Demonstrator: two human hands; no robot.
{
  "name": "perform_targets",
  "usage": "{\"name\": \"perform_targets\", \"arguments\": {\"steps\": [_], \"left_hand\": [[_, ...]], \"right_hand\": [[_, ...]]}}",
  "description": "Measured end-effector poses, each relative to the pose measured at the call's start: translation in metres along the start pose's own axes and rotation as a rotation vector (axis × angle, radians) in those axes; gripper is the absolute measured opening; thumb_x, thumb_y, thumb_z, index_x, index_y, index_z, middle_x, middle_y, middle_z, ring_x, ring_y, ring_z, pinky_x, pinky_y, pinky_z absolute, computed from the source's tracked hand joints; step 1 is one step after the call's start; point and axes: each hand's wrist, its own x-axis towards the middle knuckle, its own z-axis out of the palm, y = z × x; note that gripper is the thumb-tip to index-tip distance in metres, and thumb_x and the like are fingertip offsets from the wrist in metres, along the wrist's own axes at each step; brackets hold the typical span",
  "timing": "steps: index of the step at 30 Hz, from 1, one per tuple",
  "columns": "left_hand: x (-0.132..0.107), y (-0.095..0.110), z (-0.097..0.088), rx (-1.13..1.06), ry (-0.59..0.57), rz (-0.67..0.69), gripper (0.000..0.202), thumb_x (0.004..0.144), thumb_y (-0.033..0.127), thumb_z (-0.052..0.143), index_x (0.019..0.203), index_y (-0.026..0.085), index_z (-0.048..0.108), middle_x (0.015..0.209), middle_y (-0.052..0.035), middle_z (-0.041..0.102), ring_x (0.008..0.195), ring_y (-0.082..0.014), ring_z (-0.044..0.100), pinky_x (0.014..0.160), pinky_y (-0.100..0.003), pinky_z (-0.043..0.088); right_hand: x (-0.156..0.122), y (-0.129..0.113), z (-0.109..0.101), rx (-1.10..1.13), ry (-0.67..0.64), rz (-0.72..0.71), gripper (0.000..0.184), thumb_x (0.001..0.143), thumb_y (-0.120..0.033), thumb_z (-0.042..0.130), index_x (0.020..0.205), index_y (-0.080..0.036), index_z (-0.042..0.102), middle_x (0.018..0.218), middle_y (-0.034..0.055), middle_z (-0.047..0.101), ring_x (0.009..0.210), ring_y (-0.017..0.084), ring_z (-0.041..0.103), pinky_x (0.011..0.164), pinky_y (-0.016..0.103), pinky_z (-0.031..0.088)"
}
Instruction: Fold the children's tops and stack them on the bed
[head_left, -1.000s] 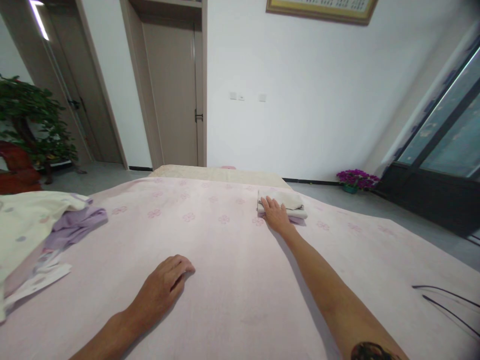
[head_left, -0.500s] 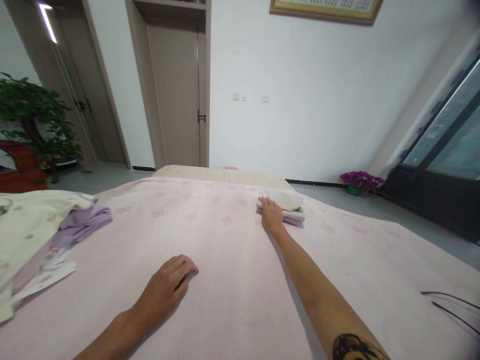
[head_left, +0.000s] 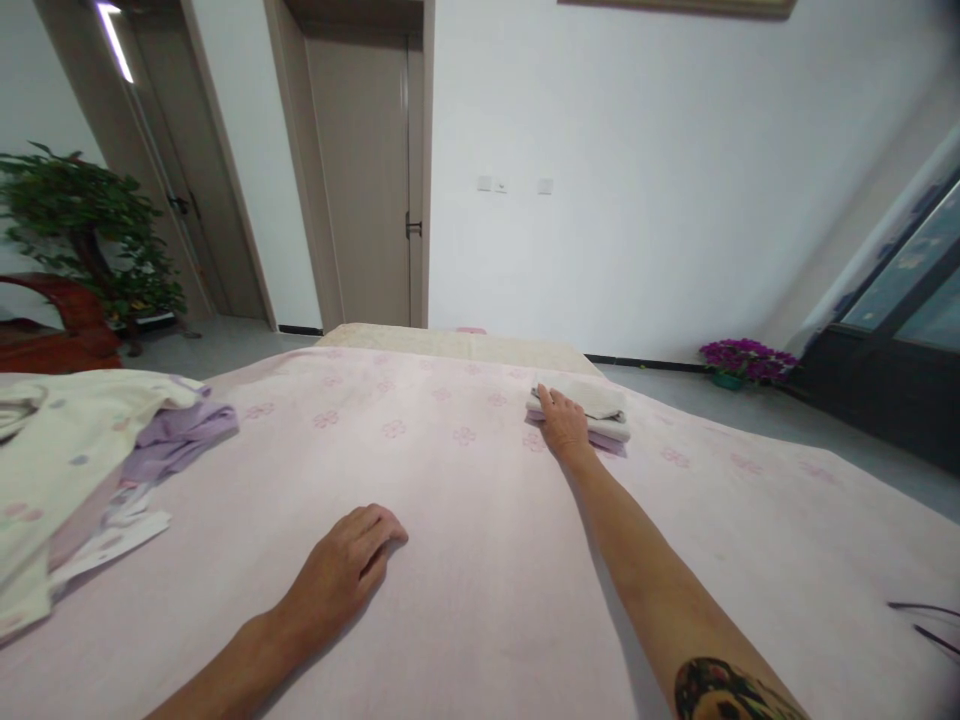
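A home bedroom: pink floral bedsheet (head_left: pixel 450 500), interior doors (head_left: pixel 367 170), potted plant (head_left: pixel 90 230).

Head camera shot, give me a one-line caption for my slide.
Right hand resting on folded cloths on a pink sheet, left hand flat nearby.

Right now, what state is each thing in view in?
Folded stack: neatly folded, at the far side of the bed.
Right hand: flat on the stack's near edge.
Left hand: palm down on the pink sheet, holding nothing.
Loose clothes: unfolded, heaped at the left.
Door: shut.
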Motion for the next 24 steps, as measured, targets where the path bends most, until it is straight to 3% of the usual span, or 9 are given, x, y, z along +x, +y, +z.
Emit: {"name": "perform_targets", "arguments": {"steps": [8, 15, 21, 24], "left_hand": [[0.001, 0.000, 0.001, -0.004, 0.003, 0.003, 0.022, 0.094, 0.013, 0.042, 0.100, 0.022, 0.061, 0.101, -0.0059, 0.064, 0.096, -0.0204, 0.058, 0.088, -0.036, 0.048], [0.000, -0.001, 0.000, -0.012, 0.016, 0.023, 0.022, 0.093, 0.012, 0.043, 0.100, 0.022, 0.062, 0.101, -0.0065, 0.064, 0.096, -0.0207, 0.058, 0.088, -0.037, 0.048], [0.000, -0.001, 0.001, -0.015, 0.027, 0.024, 0.022, 0.093, 0.013, 0.044, 0.100, 0.023, 0.062, 0.101, -0.0062, 0.065, 0.097, -0.0209, 0.059, 0.089, -0.037, 0.049], [0.000, -0.003, 0.002, -0.023, 0.034, 0.031, 0.021, 0.093, 0.014, 0.045, 0.100, 0.023, 0.062, 0.101, -0.0060, 0.065, 0.097, -0.0208, 0.060, 0.088, -0.035, 0.050]], "right_hand": [[0.006, 0.019, -0.006, -0.039, -0.079, -0.041, 0.052, 0.094, -0.012, 0.037, 0.145, -0.023, 0.039, 0.118, 0.0132, 0.062, 0.096, 0.025, 0.063, 0.081, 0.035, 0.043], [-0.009, 0.052, -0.013, 0.017, -0.076, -0.081, 0.060, 0.086, -0.015, 0.052, 0.143, -0.025, 0.042, 0.129, 0.0102, 0.061, 0.104, 0.026, 0.062, 0.086, 0.034, 0.043], [-0.024, 0.046, -0.019, 0.112, -0.040, -0.102, 0.066, 0.080, -0.015, 0.056, 0.144, -0.023, 0.044, 0.137, 0.0106, 0.056, 0.112, 0.028, 0.058, 0.091, 0.035, 0.042], [-0.019, 0.048, -0.028, 0.208, -0.072, -0.108, 0.057, 0.087, -0.026, 0.053, 0.143, -0.023, 0.048, 0.139, 0.0089, 0.056, 0.118, 0.027, 0.056, 0.098, 0.036, 0.041]]}}
